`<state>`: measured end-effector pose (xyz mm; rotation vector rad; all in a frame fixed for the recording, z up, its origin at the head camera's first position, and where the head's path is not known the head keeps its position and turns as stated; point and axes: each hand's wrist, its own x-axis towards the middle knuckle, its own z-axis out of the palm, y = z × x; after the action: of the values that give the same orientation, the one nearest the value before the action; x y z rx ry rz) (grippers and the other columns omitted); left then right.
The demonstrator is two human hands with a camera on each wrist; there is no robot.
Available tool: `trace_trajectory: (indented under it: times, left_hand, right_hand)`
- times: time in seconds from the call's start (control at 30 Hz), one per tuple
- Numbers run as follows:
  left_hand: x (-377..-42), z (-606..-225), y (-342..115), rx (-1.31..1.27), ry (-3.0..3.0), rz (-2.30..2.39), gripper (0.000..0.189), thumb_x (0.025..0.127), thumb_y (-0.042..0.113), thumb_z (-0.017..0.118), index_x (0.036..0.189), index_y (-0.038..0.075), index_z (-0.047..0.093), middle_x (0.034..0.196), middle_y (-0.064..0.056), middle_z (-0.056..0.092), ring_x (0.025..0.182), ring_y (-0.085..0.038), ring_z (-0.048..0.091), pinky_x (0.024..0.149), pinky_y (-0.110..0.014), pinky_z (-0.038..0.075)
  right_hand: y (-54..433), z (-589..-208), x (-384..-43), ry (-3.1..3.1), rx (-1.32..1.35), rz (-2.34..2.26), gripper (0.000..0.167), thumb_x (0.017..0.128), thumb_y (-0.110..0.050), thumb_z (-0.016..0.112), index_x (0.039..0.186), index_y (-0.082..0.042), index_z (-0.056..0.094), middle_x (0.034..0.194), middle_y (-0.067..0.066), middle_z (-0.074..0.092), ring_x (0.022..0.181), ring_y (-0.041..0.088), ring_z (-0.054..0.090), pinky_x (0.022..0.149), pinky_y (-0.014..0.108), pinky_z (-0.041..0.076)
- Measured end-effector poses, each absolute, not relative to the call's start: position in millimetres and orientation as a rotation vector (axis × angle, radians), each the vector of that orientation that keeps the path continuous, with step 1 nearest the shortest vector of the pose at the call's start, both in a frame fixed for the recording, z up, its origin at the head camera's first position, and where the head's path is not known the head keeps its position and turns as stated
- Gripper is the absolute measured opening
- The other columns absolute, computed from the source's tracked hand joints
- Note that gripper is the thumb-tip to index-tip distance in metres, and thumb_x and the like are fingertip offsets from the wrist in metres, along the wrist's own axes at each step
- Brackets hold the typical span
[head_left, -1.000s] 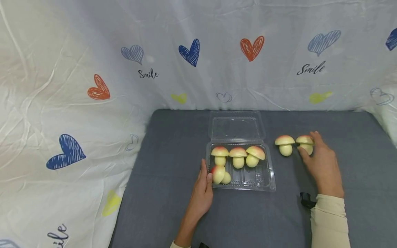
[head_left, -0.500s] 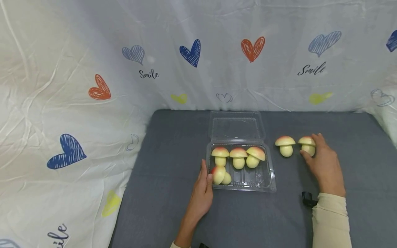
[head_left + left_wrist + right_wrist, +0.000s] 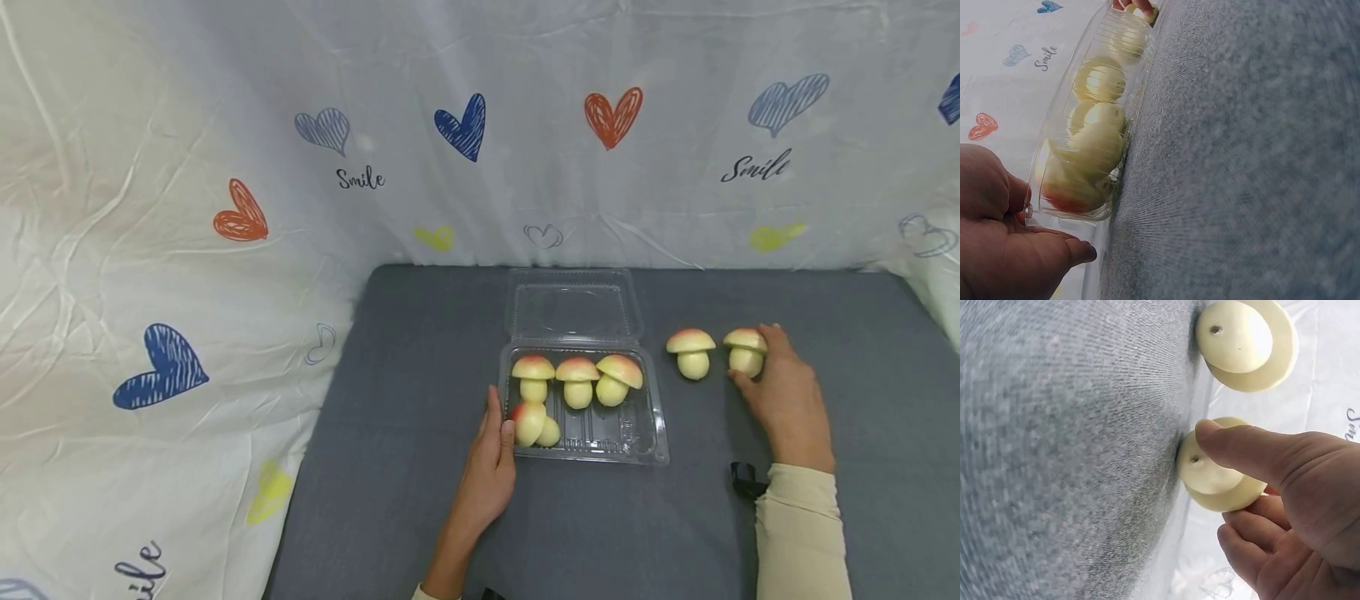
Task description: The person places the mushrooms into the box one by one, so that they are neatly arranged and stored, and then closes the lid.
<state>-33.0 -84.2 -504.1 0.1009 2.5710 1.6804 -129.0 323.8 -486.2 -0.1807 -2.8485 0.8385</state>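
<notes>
Sitting in the clear plastic box (image 3: pixel 607 432) are four pale-yellow, red-topped mushroom shapes (image 3: pixel 577 371); two are left on grey cloth (image 3: pixel 375 500) at right, the rightmost piece (image 3: pixel 745 358) pinched by the right hand (image 3: pixel 792 407). The box's left side is touched by the left hand (image 3: pixel 487 475), fingers nearly straight.

On the white cloth (image 3: pixel 525 50) the word "Smile" can be read in black handwritten letters. One "Smile" (image 3: pixel 361 178) stands above the far left corner of the desk (image 3: pixel 375 467), and another "Smile" (image 3: pixel 757 166) above the far edge, toward the right corner. Beyond the left edge, tilted letters "ile" (image 3: pixel 142 562) are readable, their beginning cut. The left wrist view shows "Smile" slanting on the cloth; the right wrist view, only its first letters, sideways.
</notes>
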Motion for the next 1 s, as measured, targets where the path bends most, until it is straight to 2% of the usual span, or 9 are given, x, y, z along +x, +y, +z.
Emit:
trace_trajectory:
  times: [0.13, 0.33, 1.0]
  left_hand:
    - [-32.9, -504.5, -84.5, 0.105, 2.572, 1.679, 0.065, 0.118, 0.033, 0.035, 0.170, 0.007, 0.006, 0.177, -0.011, 0.007, 0.162, -0.026, 0.010, 0.129, -0.055, 0.017]
    - [-32.3, -504.3, -84.6, 0.098, 2.573, 1.674, 0.065, 0.118, 0.033, 0.035, 0.170, 0.007, 0.006, 0.177, -0.010, 0.008, 0.162, -0.027, 0.010, 0.129, -0.055, 0.017]
    - [-32.6, -502.5, -84.3, 0.110, 2.559, 1.691, 0.065, 0.118, 0.032, 0.036, 0.170, 0.007, 0.006, 0.177, -0.012, 0.007, 0.162, -0.026, 0.009, 0.129, -0.055, 0.016]
  right_hand:
    - [324.1, -486.5, -128.7, -2.857, -0.202, 0.841, 0.080, 0.093, -0.005, 0.078, 0.158, 0.006, 0.033, 0.156, 0.044, 0.034, 0.116, 0.073, 0.047, 0.087, 0.079, 0.039]
    - [323.8, -486.7, -128.4, -2.864, -0.238, 0.832, 0.080, 0.093, -0.007, 0.078, 0.158, 0.006, 0.033, 0.130, 0.051, 0.051, 0.103, 0.071, 0.054, 0.078, 0.075, 0.042]
    - [324.3, -482.8, -125.3, -2.835, -0.257, 0.806, 0.086, 0.094, -0.010, 0.078, 0.163, 0.005, 0.028, 0.127, 0.052, 0.052, 0.102, 0.070, 0.055, 0.080, 0.075, 0.043]
